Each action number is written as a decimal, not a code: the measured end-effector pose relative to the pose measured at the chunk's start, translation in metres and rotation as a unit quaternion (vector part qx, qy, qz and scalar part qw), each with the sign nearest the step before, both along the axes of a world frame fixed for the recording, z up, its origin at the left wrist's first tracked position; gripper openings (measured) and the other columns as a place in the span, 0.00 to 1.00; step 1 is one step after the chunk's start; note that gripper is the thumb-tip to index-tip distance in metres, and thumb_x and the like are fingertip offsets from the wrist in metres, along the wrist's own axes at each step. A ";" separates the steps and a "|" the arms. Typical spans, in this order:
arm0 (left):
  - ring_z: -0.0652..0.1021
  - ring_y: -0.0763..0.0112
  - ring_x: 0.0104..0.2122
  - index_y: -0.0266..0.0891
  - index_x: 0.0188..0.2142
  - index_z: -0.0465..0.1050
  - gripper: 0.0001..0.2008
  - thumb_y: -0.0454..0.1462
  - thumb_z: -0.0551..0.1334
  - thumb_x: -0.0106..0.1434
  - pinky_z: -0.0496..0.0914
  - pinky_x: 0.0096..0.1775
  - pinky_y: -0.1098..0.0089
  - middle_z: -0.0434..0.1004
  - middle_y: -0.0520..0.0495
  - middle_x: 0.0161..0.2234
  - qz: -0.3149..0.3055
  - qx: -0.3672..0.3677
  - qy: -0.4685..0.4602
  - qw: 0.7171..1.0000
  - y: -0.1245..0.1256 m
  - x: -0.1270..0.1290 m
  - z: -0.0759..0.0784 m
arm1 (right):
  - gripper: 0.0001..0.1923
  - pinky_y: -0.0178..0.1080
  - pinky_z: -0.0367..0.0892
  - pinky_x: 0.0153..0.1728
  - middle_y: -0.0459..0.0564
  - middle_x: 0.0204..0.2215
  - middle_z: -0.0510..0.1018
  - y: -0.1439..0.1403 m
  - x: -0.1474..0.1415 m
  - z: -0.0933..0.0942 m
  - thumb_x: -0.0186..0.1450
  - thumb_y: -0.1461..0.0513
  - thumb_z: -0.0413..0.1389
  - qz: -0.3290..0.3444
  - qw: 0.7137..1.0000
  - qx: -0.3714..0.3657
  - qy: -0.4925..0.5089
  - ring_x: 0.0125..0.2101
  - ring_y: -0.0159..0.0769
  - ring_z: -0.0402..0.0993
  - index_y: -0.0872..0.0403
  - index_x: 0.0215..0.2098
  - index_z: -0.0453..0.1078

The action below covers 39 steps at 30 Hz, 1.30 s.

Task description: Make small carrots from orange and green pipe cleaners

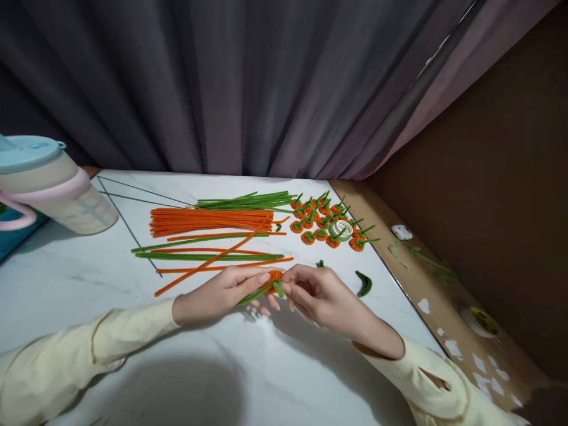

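"Orange-and-green piece (276, 276), held over the middle of the surface (80, 278), between both hands. Hand states?"

"Left hand (228, 291) pinches it, thumb on top, fingers beneath. Right hand (322, 293) pinches its right side, thumb and forefinger together; can't tell the exact contact spot."

"Step?"

"Looks like fixing green onto the orange body, my call. Similar pieces (307, 238) lie near the far right corner: orange rounds, green stalks."

"Next move calls for?"

"Probably left steady, right winding or tucking the short green end snug, without squashing the orange coil."

"Which way's it point?"

"Green stem (254, 296) slants: visible end toward the left edge and near side, orange end toward the far right. I'd take that as long axis. Short green strip (279, 289) bends toward the near side."

"Stock?"

"Orange bundle (204, 221) and green bundle (248, 202) near the far edge, both lying roughly left to right."
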<state>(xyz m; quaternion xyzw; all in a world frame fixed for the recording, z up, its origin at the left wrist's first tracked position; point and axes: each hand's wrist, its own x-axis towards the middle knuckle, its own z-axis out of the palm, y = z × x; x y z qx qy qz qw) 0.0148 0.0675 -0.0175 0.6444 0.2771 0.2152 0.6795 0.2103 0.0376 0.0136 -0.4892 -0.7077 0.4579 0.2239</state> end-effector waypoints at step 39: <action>0.79 0.61 0.40 0.31 0.39 0.75 0.07 0.30 0.61 0.61 0.62 0.54 0.53 0.79 0.40 0.36 0.041 -0.379 -0.149 0.913 0.001 0.006 -0.043 | 0.14 0.45 0.70 0.39 0.57 0.40 0.77 -0.017 0.001 -0.065 0.68 0.62 0.49 -0.035 0.934 0.351 -0.047 0.40 0.42 0.70 0.56 0.51 0.66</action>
